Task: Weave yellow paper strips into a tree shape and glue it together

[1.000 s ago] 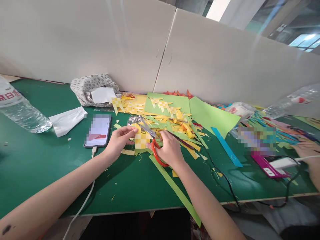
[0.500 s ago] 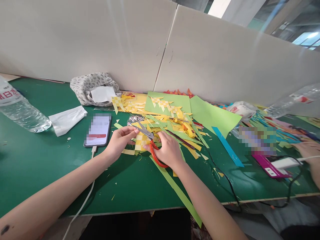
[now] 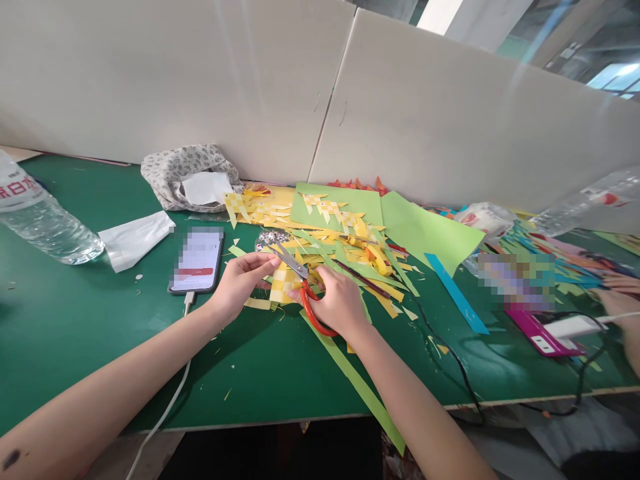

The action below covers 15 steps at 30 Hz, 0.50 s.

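My right hand (image 3: 341,300) grips a pair of scissors (image 3: 311,308) by its orange-red handles, and the blades are apart, pointing up and left. My left hand (image 3: 245,280) is closed in a pinch by the blade tips, on a yellow-and-white checked woven paper piece (image 3: 283,281). Part of that piece hangs below the blades; my fingers hide its upper left end. Behind the hands lie yellow and green paper strips (image 3: 325,248) in a loose heap. Several checked woven paper shapes (image 3: 327,208) rest on a green paper sheet (image 3: 365,203).
A phone (image 3: 197,260) with a white cable is left of my hands, near a tissue (image 3: 135,240) and a water bottle (image 3: 50,213). A patterned cloth pouch (image 3: 185,173) stands by the partition. To the right are a blue strip (image 3: 455,293), a magenta power bank-like object (image 3: 540,337) and another person's hand (image 3: 625,300).
My hands, the scissors and the woven piece hold nearly the same place. The other person's hand at the far right has shifted slightly.
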{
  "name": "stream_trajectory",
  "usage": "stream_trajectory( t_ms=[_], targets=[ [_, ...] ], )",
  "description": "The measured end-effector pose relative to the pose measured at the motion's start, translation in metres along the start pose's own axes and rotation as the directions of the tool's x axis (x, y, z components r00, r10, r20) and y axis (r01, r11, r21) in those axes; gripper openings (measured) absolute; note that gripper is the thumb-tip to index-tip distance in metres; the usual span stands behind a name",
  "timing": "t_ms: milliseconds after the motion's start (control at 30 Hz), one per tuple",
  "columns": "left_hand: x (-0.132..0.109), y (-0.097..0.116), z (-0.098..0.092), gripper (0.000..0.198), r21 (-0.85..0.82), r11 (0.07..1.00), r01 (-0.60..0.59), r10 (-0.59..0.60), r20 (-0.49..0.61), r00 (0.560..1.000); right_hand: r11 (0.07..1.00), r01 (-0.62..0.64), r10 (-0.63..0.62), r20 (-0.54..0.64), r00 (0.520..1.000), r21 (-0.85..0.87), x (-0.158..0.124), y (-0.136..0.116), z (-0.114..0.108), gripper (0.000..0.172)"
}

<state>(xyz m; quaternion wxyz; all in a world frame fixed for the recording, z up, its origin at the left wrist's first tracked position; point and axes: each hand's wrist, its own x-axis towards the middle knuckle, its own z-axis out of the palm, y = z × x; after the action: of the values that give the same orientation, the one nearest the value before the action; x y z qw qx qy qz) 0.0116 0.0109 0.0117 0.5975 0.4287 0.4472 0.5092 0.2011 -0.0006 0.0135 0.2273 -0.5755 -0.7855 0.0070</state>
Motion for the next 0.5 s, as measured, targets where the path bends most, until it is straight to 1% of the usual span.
stream_trajectory(
  t_ms=[500],
  targets=[
    [-0.0009, -0.0009, -0.0009, 0.026, -0.003, 1.000, -0.005, 0.005, 0.011, 1.000, 1.000, 0.031, -0.031, -0.052, 0.998, 0.001, -0.0014, -0.0031, -0.0012, 0.046]
  ],
)
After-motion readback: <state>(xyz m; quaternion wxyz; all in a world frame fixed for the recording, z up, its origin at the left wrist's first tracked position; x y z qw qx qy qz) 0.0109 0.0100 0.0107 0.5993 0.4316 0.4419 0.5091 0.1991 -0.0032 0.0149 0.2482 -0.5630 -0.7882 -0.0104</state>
